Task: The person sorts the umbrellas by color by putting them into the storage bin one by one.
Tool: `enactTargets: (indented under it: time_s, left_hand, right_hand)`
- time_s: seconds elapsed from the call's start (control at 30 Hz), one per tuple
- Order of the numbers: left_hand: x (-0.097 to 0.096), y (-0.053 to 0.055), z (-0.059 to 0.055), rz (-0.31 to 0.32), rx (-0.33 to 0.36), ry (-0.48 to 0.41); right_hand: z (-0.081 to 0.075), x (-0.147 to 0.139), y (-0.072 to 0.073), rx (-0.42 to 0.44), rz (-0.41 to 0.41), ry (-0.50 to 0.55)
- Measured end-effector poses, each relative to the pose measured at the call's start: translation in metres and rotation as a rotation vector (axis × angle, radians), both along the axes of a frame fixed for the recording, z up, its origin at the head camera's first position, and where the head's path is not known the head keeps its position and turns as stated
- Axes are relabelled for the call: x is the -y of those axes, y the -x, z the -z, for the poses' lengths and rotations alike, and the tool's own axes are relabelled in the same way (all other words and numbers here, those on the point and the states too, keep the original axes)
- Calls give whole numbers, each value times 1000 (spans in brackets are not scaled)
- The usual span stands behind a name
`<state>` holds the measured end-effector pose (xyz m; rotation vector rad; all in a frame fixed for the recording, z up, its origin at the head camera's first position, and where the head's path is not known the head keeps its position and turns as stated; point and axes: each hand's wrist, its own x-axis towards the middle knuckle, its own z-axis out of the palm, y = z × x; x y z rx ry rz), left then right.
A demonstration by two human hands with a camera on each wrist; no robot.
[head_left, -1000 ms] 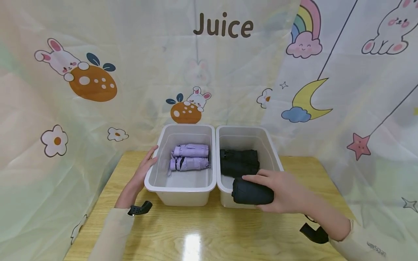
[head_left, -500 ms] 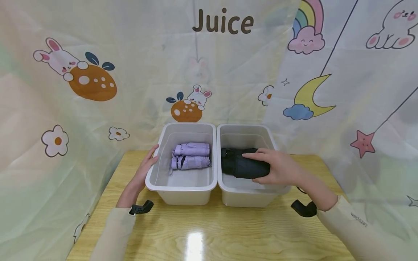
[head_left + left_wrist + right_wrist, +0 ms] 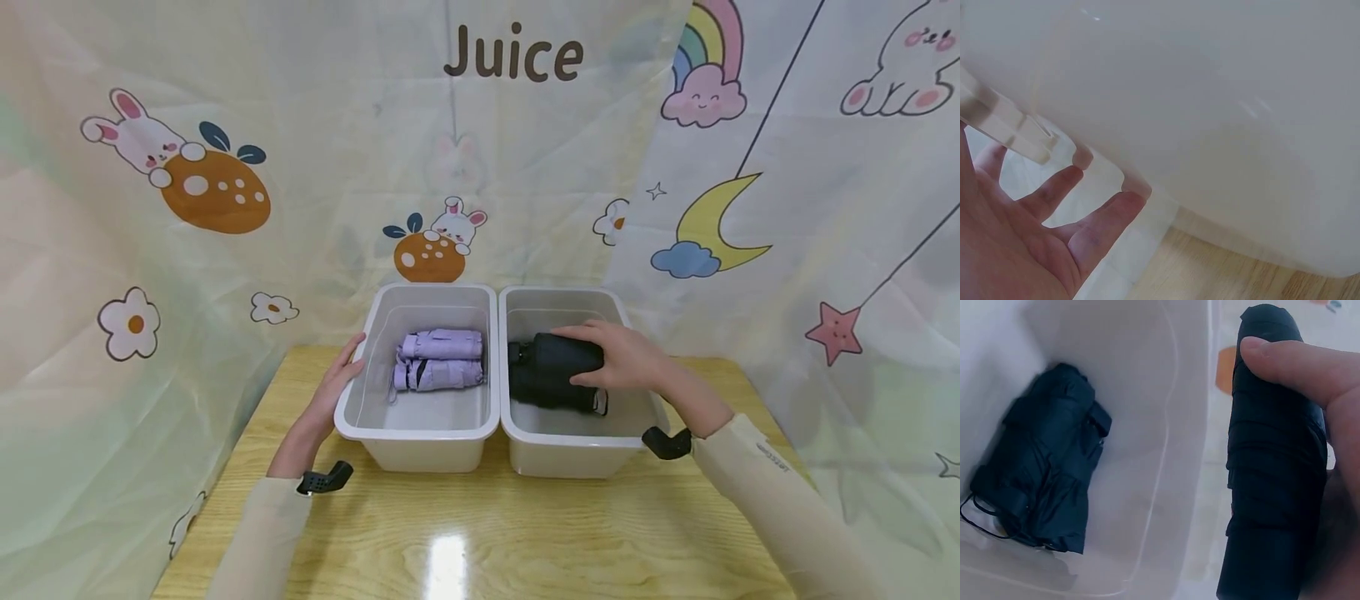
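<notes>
My right hand (image 3: pixel 628 357) grips a rolled black folding umbrella (image 3: pixel 566 353) over the right bin (image 3: pixel 573 439). Filling much of the right wrist view, this umbrella (image 3: pixel 1275 462) has the thumb laid along its near end. Beneath it, more black folded umbrellas (image 3: pixel 551 395) lie inside that bin, partly covered in the head view. My left hand (image 3: pixel 333 390) rests its spread fingers against the outer side of the left bin (image 3: pixel 416 435). In the left wrist view the fingertips (image 3: pixel 1130 201) touch the bin's pale wall. Two purple folded umbrellas (image 3: pixel 444 343) lie side by side in the left bin.
Both bins stand side by side on a wooden table (image 3: pixel 375 533), their rims nearly meeting. A printed fabric curtain (image 3: pixel 330 167) hangs behind them and down both sides.
My right hand has carried the black umbrella from the right bin's front rim inward and toward the back, over the other black ones. The left hand stays at the left bin.
</notes>
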<state>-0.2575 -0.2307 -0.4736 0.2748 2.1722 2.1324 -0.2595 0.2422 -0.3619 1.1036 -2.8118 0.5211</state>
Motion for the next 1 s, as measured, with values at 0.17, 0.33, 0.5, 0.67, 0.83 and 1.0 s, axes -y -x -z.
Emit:
enactTargets:
  time_s: [0.17,0.33,0.5,0.67,0.83,1.0]
  left_hand:
    - [0,-1,0,-3,3,-5]
    - [1,0,0,-4,6,-5]
    - [0,-1,0,-7,14,1]
    - [-1,-1,1,2,19,-15]
    - [-1,-1,2,-8,28,-2]
    - [-2,-2,0,-14,30,17]
  right_hand:
    - [7,1,17,24,11,0]
    - [14,4,33,31,-4,-17]
    - [18,11,45,34,-63,-5]
    - [20,15,50,41,-66,-7]
    - [28,16,57,57,-34,-34]
    - [37,15,65,86,-11,-48]
